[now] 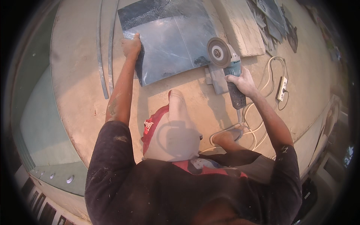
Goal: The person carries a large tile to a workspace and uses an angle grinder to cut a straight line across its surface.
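Though partly hidden, left hand (131, 46) curled round edge of one slab (163, 45); right hand (243, 81) closed round one grinder (233, 67)

Dark slab (170, 45): far end cut off by upper edge; full length unknown. Pale block (242, 30) and two thin bars (100, 56) likewise run out at top. Left hand (130, 48): fingers mostly out of sight at slab edge. Right hand (244, 81): fingers largely hidden behind angle grinder (235, 80). Power strip (282, 89): socket detail too small to read. Items along right rim (335, 52): blurred, dark, kind indeterminate.
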### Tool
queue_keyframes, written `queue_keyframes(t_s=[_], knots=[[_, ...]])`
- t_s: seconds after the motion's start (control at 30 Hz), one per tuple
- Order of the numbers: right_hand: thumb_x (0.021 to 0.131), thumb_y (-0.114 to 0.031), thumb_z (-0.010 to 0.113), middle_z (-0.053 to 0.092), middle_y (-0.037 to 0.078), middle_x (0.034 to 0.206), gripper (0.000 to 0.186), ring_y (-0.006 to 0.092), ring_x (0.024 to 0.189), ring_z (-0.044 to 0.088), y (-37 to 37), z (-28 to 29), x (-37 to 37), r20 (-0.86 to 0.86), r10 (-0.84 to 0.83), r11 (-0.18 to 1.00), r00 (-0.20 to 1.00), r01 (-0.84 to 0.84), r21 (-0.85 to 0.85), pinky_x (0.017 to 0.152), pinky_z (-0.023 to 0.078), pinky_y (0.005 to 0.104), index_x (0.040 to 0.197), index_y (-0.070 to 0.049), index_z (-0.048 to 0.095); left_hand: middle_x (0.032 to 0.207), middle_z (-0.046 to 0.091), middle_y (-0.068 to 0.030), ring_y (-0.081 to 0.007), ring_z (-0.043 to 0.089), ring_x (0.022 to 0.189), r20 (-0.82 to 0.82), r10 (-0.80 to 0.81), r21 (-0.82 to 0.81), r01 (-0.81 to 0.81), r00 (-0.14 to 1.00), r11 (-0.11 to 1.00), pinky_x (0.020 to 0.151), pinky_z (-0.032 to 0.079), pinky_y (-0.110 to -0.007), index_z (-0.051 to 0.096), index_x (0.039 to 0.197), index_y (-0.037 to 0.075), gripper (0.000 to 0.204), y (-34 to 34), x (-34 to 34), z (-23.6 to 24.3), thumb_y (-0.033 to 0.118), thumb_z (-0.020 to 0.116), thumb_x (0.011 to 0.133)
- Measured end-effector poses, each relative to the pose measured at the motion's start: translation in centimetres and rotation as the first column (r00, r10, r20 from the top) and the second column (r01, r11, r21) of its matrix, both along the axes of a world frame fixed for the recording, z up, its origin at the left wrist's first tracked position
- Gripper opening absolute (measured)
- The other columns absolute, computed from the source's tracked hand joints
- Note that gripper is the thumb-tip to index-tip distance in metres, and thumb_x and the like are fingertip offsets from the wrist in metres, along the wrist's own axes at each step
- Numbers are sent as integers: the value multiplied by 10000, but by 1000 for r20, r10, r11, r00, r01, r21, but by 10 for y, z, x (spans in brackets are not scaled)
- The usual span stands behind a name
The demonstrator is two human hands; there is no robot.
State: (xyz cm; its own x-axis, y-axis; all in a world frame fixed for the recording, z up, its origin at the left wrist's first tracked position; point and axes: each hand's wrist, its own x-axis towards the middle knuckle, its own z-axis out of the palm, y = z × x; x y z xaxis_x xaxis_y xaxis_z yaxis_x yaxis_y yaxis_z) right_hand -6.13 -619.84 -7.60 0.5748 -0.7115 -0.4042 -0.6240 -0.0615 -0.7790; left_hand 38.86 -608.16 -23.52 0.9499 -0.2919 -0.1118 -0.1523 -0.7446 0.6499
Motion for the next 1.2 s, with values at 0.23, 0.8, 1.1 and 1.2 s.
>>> queue_keyframes(t_s=[0.23, 0.8, 1.1, 1.2], knots=[[745, -261, 769, 709, 221, 1073, 628, 301, 1018, 699, 47, -43, 5, -35, -34, 998, 999, 33, -46, 896, 547, 410, 1238, 83, 587, 1296, 587, -365, -496, 607, 1211, 80, -42, 7, 41, 996, 999, 1032, 482, -520, 439, 1311, -156, 944, 10, -3, 3, 657, 655, 883], [717, -281, 767, 690, 279, 1093, 656, 365, 1034, 687, 67, -62, 12, -217, -46, 989, 975, 15, -146, 930, 529, 434, 1208, 113, 580, 1240, 621, -372, -488, 635, 1178, 75, -6, 31, 4, 997, 1000, 1026, 490, -510, 441, 1300, -191, 1015, 5, -11, 6, 688, 675, 850], [703, -329, 766, 682, 326, 1097, 716, 427, 1062, 678, 70, -46, 23, -256, -34, 993, 966, 5, -116, 953, 518, 466, 1216, 132, 571, 1229, 631, -375, -490, 641, 1167, 93, -2, 17, 0, 996, 1000, 1020, 493, -508, 453, 1292, -193, 1015, 6, -9, 7, 685, 685, 840], [711, -323, 763, 683, 323, 1095, 699, 429, 1055, 681, 71, -47, 23, -266, -36, 993, 963, 5, -118, 949, 521, 463, 1210, 128, 574, 1228, 631, -374, -489, 641, 1164, 90, -2, 13, 1, 996, 1000, 1019, 493, -509, 461, 1284, -187, 1005, 6, -10, 8, 685, 687, 839]])
